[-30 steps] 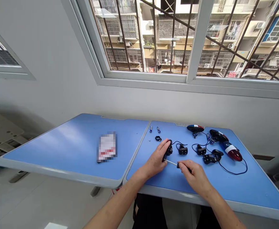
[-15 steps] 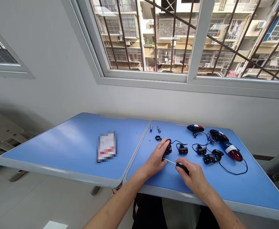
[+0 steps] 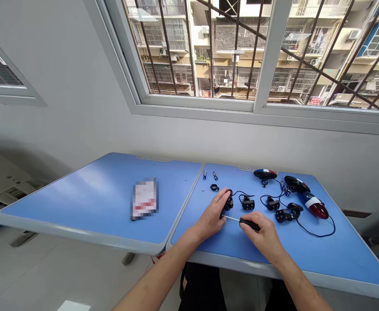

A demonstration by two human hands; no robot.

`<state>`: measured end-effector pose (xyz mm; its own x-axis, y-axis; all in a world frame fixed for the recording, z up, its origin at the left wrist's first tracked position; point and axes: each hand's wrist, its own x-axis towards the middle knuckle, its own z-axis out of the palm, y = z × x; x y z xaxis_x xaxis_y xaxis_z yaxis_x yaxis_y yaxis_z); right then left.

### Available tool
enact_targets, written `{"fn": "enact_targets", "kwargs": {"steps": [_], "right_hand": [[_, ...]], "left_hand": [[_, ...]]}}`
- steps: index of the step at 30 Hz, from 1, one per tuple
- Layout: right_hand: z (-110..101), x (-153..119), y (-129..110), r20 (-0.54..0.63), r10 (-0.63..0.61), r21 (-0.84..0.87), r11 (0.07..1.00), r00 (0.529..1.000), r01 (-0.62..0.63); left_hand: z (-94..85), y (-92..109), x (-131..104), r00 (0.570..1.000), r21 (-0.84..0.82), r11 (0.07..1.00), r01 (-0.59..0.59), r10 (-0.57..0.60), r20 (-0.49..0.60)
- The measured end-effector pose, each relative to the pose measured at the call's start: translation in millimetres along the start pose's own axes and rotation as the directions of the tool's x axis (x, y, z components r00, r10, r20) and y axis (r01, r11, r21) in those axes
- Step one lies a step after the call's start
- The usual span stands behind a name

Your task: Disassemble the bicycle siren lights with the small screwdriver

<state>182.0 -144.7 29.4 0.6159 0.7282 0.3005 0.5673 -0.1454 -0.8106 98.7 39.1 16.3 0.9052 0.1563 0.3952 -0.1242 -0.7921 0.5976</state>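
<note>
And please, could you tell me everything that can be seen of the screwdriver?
The screwdriver has a black handle, perhaps plastic, and a thin, straight, silvery shaft that looks like metal. It lies at a slant over the blue table, shaft pointing left and slightly away. The right grip pinches the handle, hiding part of it. The shaft's end reaches the black device in the left grip; its tip cannot be made out.

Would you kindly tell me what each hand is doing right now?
Left hand: closed on a black plastic device, partly hidden.
Right hand: closed on a black-handled screwdriver with a thin metal shaft.
</note>
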Motion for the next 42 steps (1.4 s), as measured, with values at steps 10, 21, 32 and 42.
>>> {"fn": "enact_targets", "kwargs": {"steps": [10,21,32,42], "right_hand": [[4,2,-2,0.237,0.359,0.564,0.705,0.903,-0.429],[9,-5,10,-0.028,-0.186,0.041,0.982,0.982,0.187],[-1,-2,6,0.035,0.049,-0.034,0.998,0.998,-0.047],[-10,-6,8,-0.015,0.173,0.141,0.975,0.985,-0.169]], "left_hand": [[0.3,-3,1,0.999,0.035,0.999,-0.036,0.035,0.007],[1.3,-5,5,1.0,0.05,0.999,0.009,-0.008,-0.004],[5.1,-1,9,1.0,0.039,0.999,0.029,-0.029,0.0],[11.1,5,12,0.999,0.038,0.999,0.037,-0.038,0.012]]}}
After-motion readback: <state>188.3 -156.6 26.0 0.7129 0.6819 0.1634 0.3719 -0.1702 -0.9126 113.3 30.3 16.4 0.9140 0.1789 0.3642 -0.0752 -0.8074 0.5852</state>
